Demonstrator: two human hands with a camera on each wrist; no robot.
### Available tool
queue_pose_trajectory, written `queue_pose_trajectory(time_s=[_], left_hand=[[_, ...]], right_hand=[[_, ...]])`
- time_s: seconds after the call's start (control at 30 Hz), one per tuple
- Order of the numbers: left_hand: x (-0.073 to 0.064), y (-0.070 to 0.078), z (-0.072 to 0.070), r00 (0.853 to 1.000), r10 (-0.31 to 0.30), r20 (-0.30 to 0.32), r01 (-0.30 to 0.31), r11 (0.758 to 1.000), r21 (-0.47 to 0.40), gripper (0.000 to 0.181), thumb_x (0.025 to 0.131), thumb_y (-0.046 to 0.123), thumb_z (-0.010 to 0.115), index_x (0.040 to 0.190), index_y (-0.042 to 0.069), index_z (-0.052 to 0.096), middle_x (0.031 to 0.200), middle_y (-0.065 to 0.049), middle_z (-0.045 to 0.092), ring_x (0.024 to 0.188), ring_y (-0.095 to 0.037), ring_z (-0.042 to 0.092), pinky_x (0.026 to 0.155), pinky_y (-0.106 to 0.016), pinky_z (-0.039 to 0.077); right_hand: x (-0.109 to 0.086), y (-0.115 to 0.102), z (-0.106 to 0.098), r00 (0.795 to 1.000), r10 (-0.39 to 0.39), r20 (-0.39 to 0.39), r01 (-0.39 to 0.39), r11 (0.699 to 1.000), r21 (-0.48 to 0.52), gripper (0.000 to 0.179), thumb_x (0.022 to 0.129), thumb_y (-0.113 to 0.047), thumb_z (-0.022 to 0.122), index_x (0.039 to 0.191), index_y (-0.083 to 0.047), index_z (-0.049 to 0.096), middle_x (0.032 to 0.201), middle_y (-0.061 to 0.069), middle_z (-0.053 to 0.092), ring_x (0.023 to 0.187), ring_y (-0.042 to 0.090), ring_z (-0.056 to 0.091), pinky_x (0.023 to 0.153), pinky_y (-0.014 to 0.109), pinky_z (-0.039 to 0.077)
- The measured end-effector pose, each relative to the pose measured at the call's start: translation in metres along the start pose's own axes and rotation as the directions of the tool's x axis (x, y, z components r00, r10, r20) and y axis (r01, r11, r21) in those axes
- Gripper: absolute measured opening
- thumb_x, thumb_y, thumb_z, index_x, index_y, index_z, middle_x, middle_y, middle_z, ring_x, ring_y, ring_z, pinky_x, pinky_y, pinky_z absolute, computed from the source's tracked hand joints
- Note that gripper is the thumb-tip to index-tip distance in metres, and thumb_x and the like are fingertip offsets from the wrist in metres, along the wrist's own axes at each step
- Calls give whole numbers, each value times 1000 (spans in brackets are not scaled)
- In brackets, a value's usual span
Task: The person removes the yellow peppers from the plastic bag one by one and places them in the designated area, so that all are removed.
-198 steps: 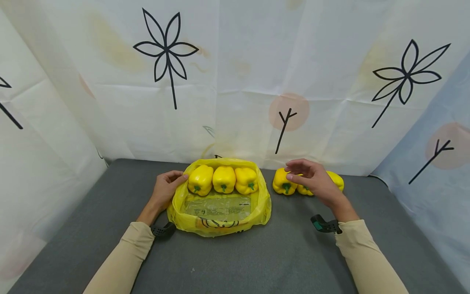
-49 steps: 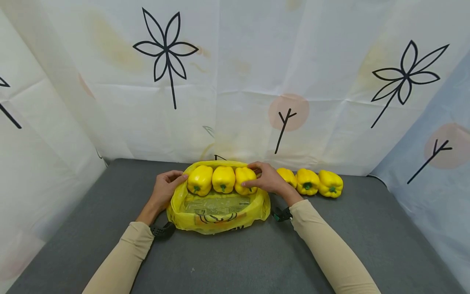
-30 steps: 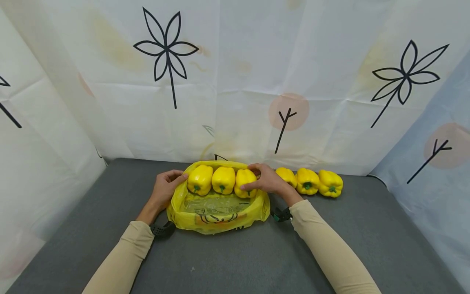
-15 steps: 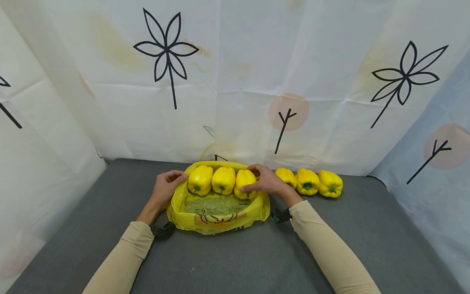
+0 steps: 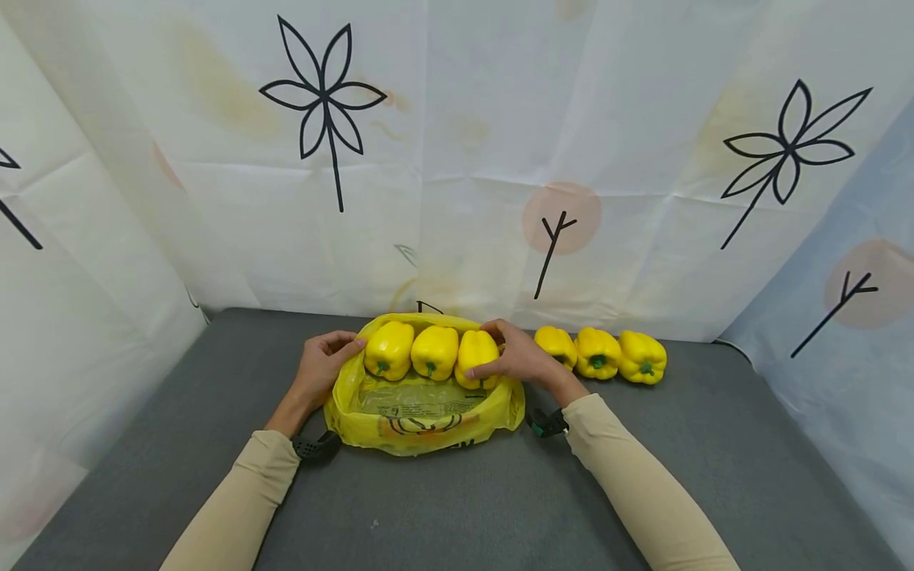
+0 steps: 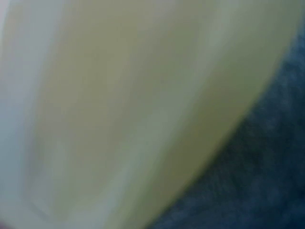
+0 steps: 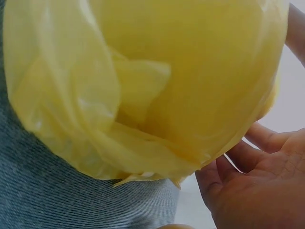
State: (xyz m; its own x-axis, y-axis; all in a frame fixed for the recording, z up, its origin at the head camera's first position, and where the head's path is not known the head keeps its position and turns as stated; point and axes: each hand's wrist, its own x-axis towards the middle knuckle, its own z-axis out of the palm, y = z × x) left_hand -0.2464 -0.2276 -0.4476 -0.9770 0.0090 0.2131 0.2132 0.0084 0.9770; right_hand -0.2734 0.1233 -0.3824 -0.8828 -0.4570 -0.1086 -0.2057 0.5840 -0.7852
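A yellow plastic bag lies with its mouth wide open on the grey table. Three yellow bell peppers sit side by side at its far side: a left one, a middle one and a right one. My left hand pinches the bag's left rim between thumb and fingers. At the right rim, my right hand grips the right pepper, thumb at its front and fingers behind. The right wrist view has the bag's crumpled side with my right fingers at its edge.
Outside the bag, three more yellow bell peppers stand in a row to the right: one partly behind my right hand, a middle one and an end one. A printed white cloth hangs behind the table.
My right hand has moved left from above the outside peppers to the right pepper in the bag. That pepper has turned and shifted slightly towards me. The left hand has stayed put.
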Motion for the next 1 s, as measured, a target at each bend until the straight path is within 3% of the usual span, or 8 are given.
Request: queue_pose_trajectory(time_s=[1.0], left_hand=[[0,-1,0,1000,-5,0,5,1000,-6,37,101,16,67,115,-18,62,93,1,68,83,-12,68,73,-25,60]], right_hand=[[-7,5,1,998,-49,47,47,998,36,97,78,-30,90,155,-9,36,146,14,47,126,31,50,101,48,48]])
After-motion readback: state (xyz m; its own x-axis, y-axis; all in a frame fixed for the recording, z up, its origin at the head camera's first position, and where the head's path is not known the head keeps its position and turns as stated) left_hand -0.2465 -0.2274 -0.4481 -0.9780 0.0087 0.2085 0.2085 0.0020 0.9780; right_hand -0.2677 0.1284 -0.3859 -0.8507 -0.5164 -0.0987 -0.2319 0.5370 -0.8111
